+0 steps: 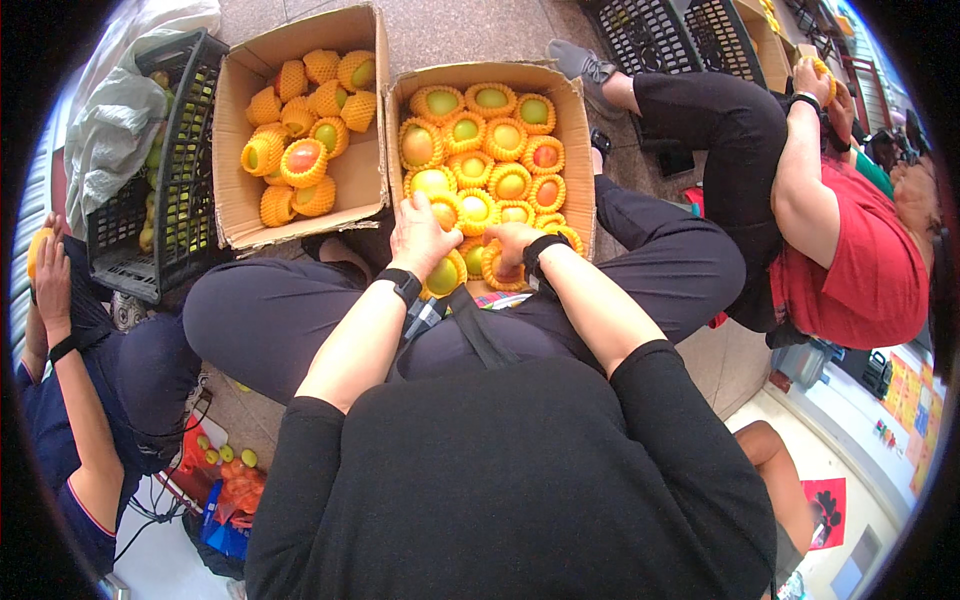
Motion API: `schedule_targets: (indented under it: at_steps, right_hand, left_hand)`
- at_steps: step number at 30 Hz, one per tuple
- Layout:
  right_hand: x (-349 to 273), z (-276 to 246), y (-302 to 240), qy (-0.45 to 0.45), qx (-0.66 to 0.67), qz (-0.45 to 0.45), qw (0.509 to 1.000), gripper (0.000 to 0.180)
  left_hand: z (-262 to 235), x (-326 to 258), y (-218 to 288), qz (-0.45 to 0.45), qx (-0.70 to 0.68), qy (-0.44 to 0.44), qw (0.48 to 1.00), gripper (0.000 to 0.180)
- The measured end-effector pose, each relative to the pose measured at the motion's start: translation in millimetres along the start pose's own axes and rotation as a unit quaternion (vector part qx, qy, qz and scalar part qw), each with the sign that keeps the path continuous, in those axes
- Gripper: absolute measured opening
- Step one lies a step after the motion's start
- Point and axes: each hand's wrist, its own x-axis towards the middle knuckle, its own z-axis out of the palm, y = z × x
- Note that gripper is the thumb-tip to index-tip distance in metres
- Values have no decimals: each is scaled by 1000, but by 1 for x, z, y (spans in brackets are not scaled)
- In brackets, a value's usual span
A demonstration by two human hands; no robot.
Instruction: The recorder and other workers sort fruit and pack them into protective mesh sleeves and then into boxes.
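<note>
Below me stands an open cardboard box packed with rows of round green-to-reddish fruit, each in a yellow foam net. My left hand is at its near left side, fingers and thumb closed around a netted fruit. Another netted fruit lies just under that hand. My right hand reaches down into the near edge of the box, its fingers curled against a reddish netted fruit; the fingertips are partly hidden.
To the left, a second cardboard box holds loosely heaped netted fruit. Beside it, a black plastic crate holds bare fruit, partly covered by a white sheet. People sit close on both sides, one with a red top. Black crates stand at the back.
</note>
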Motion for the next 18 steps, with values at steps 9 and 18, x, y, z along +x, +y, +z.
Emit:
schedule_targets:
  at_steps: [9,18]
  right_hand:
    - [25,19,9,64,129,-119,982,59]
    - [21,18,10,65,79,-90,991,61]
  left_hand:
    - [5,1,-7,118,225,121,960,79]
    - [-15,-2,13,45,274,-76,958,77]
